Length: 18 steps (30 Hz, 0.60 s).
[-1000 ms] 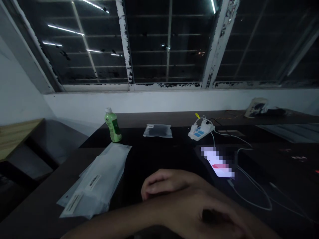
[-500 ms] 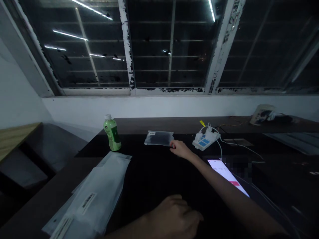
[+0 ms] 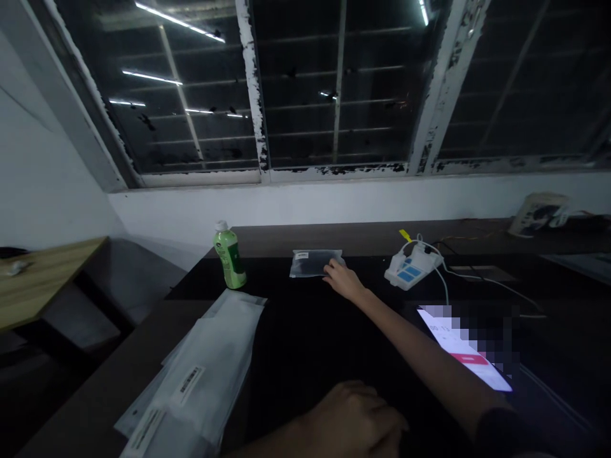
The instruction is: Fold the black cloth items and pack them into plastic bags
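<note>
A small clear zip bag [image 3: 312, 264] with a white label lies flat on the dark table, beyond both hands. My right hand [image 3: 342, 280] reaches out to its lower right corner, fingers bent and closed on the bag's front edge. Low in the view my left hand [image 3: 356, 416] rests back up, its fingers curled under; the palm side is hidden and dim. To its left lies a stack of larger frosted plastic bags [image 3: 214, 350] with barcode labels.
A green bottle [image 3: 231, 257] stands behind the stack. Right of my right hand sit a white power strip [image 3: 413, 264] with cables and a lit phone [image 3: 470, 358]. A pale box [image 3: 537, 213] is at the back right. A wooden table [image 3: 62, 273] stands at the left.
My right hand has shifted slightly left, from the small bag's right edge onto its lower right corner. The view has turned a little left. My left hand stays curled.
</note>
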Each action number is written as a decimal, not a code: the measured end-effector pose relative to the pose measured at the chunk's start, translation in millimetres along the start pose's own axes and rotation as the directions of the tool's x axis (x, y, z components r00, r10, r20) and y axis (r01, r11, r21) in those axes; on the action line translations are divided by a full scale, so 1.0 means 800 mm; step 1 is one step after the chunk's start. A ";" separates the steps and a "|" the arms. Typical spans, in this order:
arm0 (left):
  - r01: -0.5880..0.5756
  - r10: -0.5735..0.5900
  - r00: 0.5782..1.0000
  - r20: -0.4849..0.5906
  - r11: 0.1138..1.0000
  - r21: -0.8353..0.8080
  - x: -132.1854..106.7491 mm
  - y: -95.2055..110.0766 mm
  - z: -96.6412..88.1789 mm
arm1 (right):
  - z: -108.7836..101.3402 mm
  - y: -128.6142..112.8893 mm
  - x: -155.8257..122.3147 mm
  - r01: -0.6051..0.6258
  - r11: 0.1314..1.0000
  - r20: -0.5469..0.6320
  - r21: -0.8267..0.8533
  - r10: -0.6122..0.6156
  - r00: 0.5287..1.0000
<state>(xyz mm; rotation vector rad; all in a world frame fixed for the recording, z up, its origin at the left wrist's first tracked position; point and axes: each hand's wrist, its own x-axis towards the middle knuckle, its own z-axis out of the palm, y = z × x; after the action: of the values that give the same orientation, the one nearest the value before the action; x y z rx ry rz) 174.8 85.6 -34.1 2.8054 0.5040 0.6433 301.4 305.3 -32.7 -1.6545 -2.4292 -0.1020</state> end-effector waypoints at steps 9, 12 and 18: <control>-0.051 0.052 0.999 -0.012 0.998 0.040 -0.001 -0.009 0.013 | -0.012 -0.024 0.011 -0.010 0.999 -0.014 -0.040 0.010 1.000; -0.062 0.065 0.996 -0.063 0.997 0.052 -0.004 -0.008 0.006 | -0.034 -0.023 0.001 -0.056 0.998 -0.083 -0.018 0.055 0.995; 0.160 -0.112 0.961 -0.254 0.971 0.178 0.001 -0.010 -0.058 | -0.094 -0.017 -0.036 -0.151 0.983 -0.188 0.108 0.170 0.967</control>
<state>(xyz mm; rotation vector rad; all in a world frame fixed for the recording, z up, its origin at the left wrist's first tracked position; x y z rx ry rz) 151.8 99.3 4.8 2.8524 0.8438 0.9619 308.5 261.5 35.8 -1.7056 -2.1157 -0.1206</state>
